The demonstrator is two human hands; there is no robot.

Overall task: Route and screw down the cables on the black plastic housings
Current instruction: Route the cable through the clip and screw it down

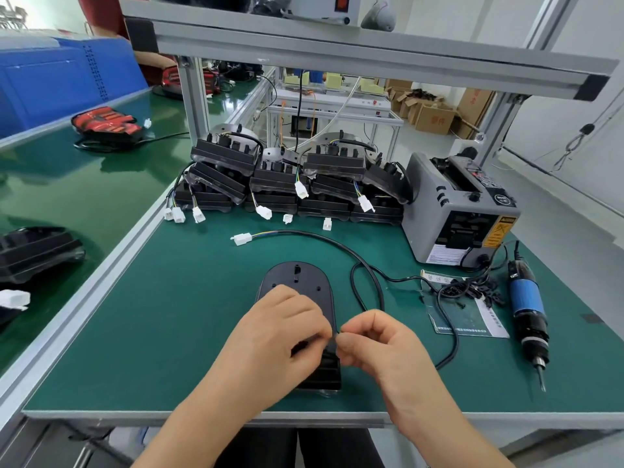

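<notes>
A black plastic housing point(297, 282) lies flat on the green mat near the front edge, rounded end away from me. My left hand point(283, 325) rests on its middle with fingers curled, pinching at the cable where it meets the housing's right side. My right hand point(368, 339) pinches the same black cable point(368, 268) right beside the left fingertips. From there the cable loops up and back across the mat to a white connector point(242, 238). The exact spot under my fingertips is hidden.
A stack of finished black housings point(290, 177) with white plugs lines the back. A grey tape dispenser point(459, 211) stands at right. An electric screwdriver point(528, 312) lies on the right, next to a card with small black clips point(472, 288). A conveyor belt point(67, 184) runs along the left.
</notes>
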